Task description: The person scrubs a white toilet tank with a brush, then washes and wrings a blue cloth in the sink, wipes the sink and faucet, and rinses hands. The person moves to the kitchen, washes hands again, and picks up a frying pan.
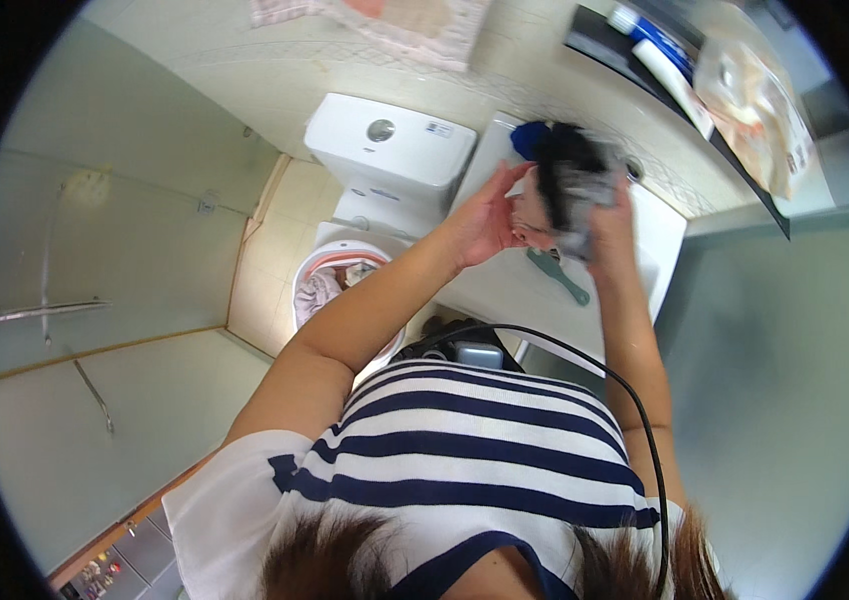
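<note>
Over a white washbasin counter [499, 289], a blurred bundle of black and grey cloth [571, 176], with a pinkish part at its left, lies between my two hands. My left hand [490, 217] has its fingers spread against the pink side of the bundle. On the other side my right hand [610, 229] grips the grey edge. Just behind the bundle sits a dark blue item [529, 141], partly covered by it. A green-handled brush [563, 279] rests on the counter below the bundle; its head is partly hidden.
Left of the counter stands a white toilet [394, 142]. A white bucket [298, 289] holding cloths is in front of it. Tubes [668, 82] and a plastic bag [747, 105] lie on a dark shelf at upper right. A black cable [619, 379] crosses my chest.
</note>
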Available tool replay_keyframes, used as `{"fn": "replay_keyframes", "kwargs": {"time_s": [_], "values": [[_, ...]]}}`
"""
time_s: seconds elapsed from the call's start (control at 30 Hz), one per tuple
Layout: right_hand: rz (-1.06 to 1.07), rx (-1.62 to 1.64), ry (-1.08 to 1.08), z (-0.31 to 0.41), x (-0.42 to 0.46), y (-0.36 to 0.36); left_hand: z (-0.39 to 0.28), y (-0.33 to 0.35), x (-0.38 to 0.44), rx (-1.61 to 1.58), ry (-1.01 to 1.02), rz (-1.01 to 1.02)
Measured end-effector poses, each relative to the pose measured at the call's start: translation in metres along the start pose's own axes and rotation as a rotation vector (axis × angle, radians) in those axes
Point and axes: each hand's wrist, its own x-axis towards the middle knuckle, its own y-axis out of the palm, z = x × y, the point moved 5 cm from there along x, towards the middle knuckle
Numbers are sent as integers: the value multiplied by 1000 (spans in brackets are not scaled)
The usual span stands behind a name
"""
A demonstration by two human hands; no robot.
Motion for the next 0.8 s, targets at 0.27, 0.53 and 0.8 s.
{"fn": "replay_keyframes", "kwargs": {"time_s": [0.27, 0.53, 0.8], "values": [[316, -948, -420, -89, 57, 193, -97, -121, -39, 51, 222, -362], [366, -1008, -280, -125, 99, 204, -159, -238, 20, 50, 440, -567], [229, -1049, -486, -60, 22, 74, -199, -303, 64, 224, 836, -686]]}}
